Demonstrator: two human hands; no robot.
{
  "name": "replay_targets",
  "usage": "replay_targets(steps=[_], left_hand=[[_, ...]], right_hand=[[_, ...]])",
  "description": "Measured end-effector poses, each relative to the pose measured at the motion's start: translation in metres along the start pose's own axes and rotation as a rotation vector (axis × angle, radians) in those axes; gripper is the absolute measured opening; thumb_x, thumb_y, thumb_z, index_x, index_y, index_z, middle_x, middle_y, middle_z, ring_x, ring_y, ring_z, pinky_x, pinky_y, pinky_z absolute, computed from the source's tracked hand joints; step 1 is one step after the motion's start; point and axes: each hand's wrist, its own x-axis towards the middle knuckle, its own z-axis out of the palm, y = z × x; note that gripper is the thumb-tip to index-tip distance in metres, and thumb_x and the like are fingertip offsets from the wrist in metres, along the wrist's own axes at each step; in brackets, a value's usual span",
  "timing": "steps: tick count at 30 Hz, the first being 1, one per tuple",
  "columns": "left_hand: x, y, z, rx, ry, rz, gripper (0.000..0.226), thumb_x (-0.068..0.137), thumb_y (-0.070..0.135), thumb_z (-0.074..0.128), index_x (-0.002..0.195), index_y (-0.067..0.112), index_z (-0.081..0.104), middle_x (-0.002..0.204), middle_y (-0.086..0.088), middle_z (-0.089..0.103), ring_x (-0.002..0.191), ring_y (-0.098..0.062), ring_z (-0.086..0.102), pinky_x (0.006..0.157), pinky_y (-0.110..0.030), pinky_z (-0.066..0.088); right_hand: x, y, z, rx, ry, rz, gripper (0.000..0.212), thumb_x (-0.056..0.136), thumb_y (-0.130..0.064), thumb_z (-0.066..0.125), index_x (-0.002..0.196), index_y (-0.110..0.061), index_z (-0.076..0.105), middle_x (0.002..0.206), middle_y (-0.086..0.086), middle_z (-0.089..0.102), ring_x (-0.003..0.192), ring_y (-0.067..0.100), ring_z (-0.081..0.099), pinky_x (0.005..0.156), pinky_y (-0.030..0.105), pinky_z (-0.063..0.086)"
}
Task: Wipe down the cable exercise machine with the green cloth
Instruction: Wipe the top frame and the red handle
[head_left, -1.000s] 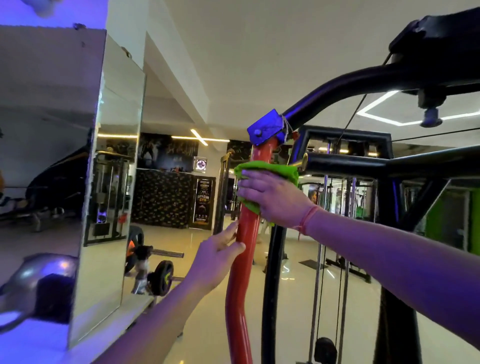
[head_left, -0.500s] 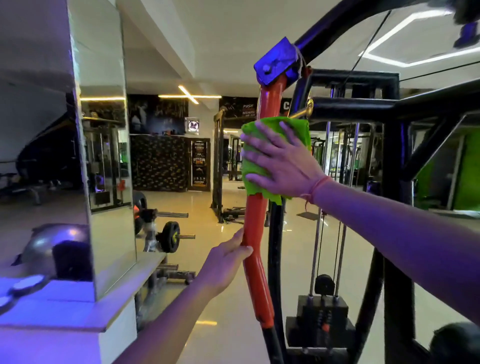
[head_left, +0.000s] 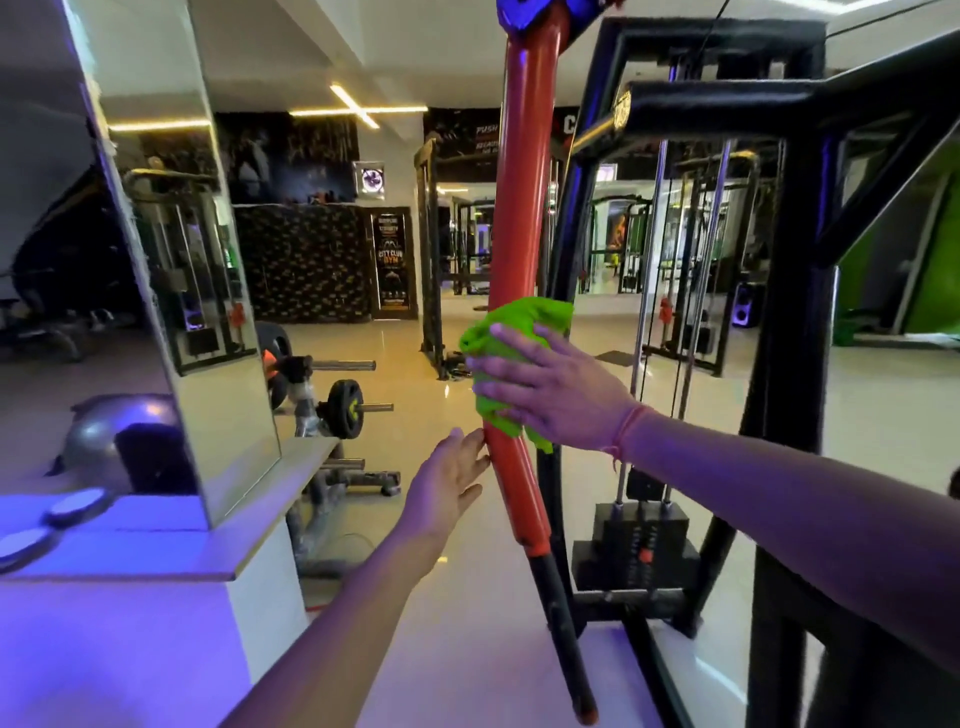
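The cable machine has a black steel frame (head_left: 784, 312) and a red padded upright bar (head_left: 524, 182) running down the middle of the view. A bunched green cloth (head_left: 511, 332) lies against that red bar about halfway down. My right hand (head_left: 550, 389) presses the cloth flat onto the bar with straight, spread fingers. My left hand (head_left: 447, 483) reaches in from below, fingers straight, with its fingertips touching the left side of the red bar just under the cloth. The weight stack (head_left: 639, 545) sits low behind the bar.
A mirrored pillar (head_left: 182, 270) on a white ledge (head_left: 156, 551) stands close on the left, with a grey ball (head_left: 109, 431) beside it. A barbell with plates (head_left: 337, 405) lies on the shiny floor beyond. More black racks stand further back.
My right hand has slid the green cloth down the red bar, from near the blue top bracket to about mid-height. The view has tilted downward. My left hand stays against the bar.
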Motion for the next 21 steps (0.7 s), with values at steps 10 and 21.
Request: replay_targets(steps=[10, 21], left_hand=[[-0.011, -0.041, -0.002, -0.179, 0.087, -0.15, 0.065, 0.106, 0.051, 0.021, 0.149, 0.007, 0.041, 0.152, -0.007, 0.048, 0.141, -0.028, 0.044, 0.124, -0.048, 0.019], [-0.002, -0.092, -0.02, -0.27, 0.111, -0.32, 0.074, 0.103, 0.06, 0.02, 0.147, 0.005, 0.045, 0.15, -0.012, 0.051, 0.14, -0.029, 0.045, 0.121, -0.045, 0.021]], right_hand=[[-0.061, -0.086, 0.061, 0.307, 0.024, -0.067, 0.048, 0.083, -0.009, 0.07, 0.128, -0.024, 0.069, 0.144, -0.008, 0.059, 0.147, 0.022, 0.04, 0.102, 0.039, 0.051], [-0.071, -0.121, 0.078, 0.279, 0.024, -0.021, 0.038, 0.086, -0.02, 0.077, 0.121, -0.031, 0.071, 0.135, -0.018, 0.063, 0.101, 0.023, 0.045, 0.073, 0.036, 0.055]])
